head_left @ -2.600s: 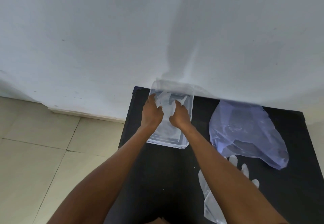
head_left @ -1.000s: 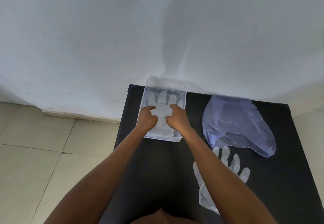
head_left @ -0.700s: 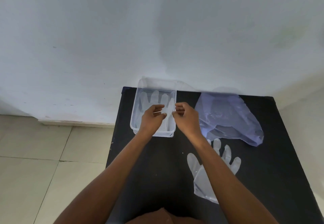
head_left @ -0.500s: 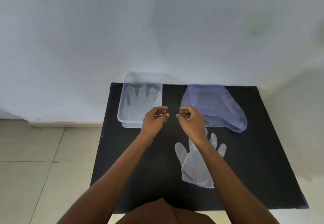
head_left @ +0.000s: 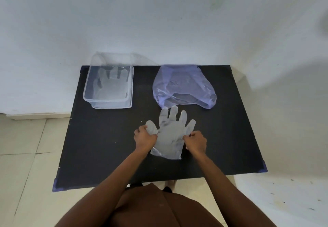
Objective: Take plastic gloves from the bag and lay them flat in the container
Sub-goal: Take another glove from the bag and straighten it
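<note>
A clear plastic glove lies flat on the black table, fingers pointing away from me. My left hand pinches its left edge near the thumb. My right hand pinches its right edge. A clear rectangular container stands at the table's back left with another glove spread flat inside it. A pale violet plastic bag lies crumpled at the back, just beyond the glove's fingertips.
The table's back edge is against a white wall. Tiled floor lies to the left and right of the table. My brown clothing fills the bottom of the view.
Both hands left the container, where they had pressed a glove flat, and came back to the near middle of the table. They now grip the second glove's two sides.
</note>
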